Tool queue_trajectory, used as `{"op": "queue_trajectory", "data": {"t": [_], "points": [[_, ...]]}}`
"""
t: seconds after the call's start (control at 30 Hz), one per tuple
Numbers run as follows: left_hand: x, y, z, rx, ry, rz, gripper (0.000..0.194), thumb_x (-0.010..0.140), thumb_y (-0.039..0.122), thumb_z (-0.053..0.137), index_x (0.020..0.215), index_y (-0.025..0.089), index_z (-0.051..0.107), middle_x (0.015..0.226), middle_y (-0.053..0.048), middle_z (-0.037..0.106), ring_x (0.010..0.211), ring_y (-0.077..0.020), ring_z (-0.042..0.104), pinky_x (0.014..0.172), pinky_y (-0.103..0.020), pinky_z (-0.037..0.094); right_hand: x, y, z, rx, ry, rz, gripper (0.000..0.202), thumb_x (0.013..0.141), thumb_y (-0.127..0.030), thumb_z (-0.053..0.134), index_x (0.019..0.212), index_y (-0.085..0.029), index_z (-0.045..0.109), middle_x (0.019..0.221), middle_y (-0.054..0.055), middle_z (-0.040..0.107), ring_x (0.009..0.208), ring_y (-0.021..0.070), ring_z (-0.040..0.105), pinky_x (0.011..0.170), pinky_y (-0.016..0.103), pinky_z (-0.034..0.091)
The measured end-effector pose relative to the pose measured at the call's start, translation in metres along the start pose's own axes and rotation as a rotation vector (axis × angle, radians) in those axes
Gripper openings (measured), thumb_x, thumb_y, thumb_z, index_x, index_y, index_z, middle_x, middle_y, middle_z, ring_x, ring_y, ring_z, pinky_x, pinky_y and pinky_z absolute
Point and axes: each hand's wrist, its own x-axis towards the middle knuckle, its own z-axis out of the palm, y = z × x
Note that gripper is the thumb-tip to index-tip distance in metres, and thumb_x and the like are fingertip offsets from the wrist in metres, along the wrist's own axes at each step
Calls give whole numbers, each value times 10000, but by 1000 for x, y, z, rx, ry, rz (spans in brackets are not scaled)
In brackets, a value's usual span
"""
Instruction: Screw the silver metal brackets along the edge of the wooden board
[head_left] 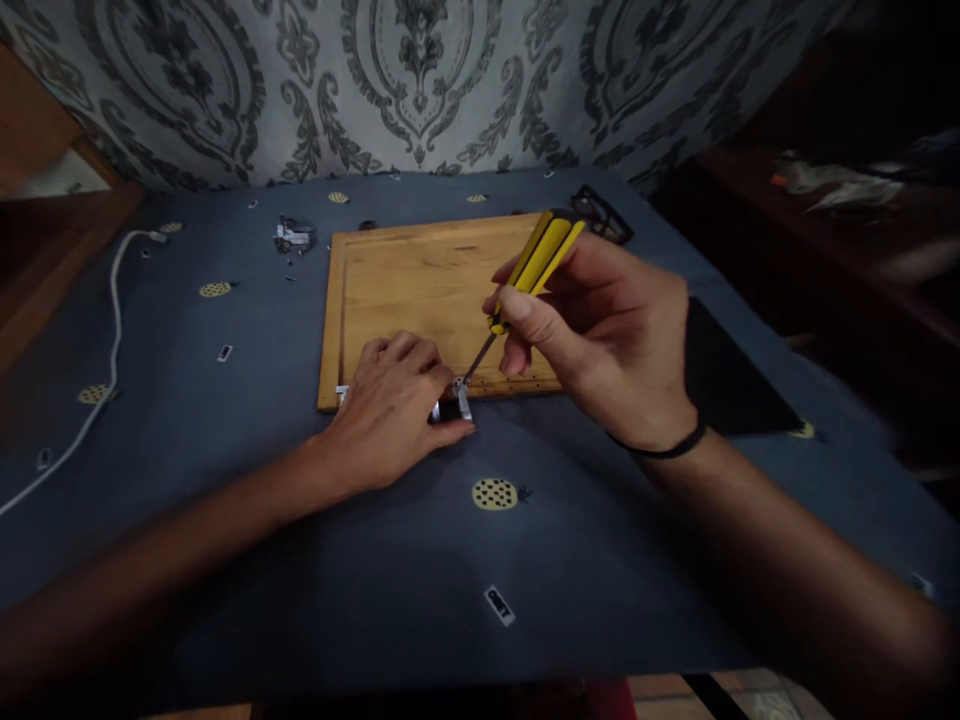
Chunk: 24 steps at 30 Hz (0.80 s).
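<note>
My right hand [622, 330] grips a screwdriver [541, 262] by its yellow and black handle, tilted with the tip down and to the left. The tip meets a small silver metal hinge [463, 402] at the front edge of a wooden panel [420, 285]. My left hand [394, 405] is closed over that same edge, fingers curled on the wood and thumb along the front, pressing the hinge in place. Part of the hinge is hidden beneath the fingers. To the left of my left hand, another bit of silver metal [342, 393] shows on the panel edge.
Loose metal hardware [292, 235] and tiny parts [291, 278] lie beyond the panel's left side. Dark-framed glasses [602, 215] rest at the back right. A flat black item [735, 375] lies under my right wrist's far side. A white cable [116, 300] runs along the left.
</note>
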Motion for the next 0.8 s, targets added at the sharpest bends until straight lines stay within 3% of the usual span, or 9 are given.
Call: {"op": "queue_trajectory", "data": {"t": [0.43, 0.67, 0.8], "points": [[0, 1, 0, -7, -11, -5, 343, 843, 478, 747, 953, 155, 719, 1021, -81, 661, 1058, -299, 553, 922, -458, 425, 0, 12, 2, 0, -70, 8, 231, 831, -436, 756, 893, -237, 657, 784, -28, 668, 490, 91, 616, 433, 241, 534], [-1, 0, 0, -26, -11, -2, 351, 849, 469, 744, 1021, 164, 724, 1069, -80, 657, 1089, -299, 545, 941, -459, 417, 1, 12, 1, 47, -79, 26, 355, 697, -422, 867, 757, -232, 572, 686, -66, 602, 439, 74, 576, 370, 211, 504], [-1, -1, 2, -12, 0, 3, 365, 852, 477, 738, 1053, 173, 723, 1072, -79, 657, 1086, -298, 546, 937, -461, 418, 3, 10, -2, 77, -131, 28, 342, 707, -406, 864, 815, -231, 590, 720, -63, 616, 490, 85, 624, 423, 210, 543]]}}
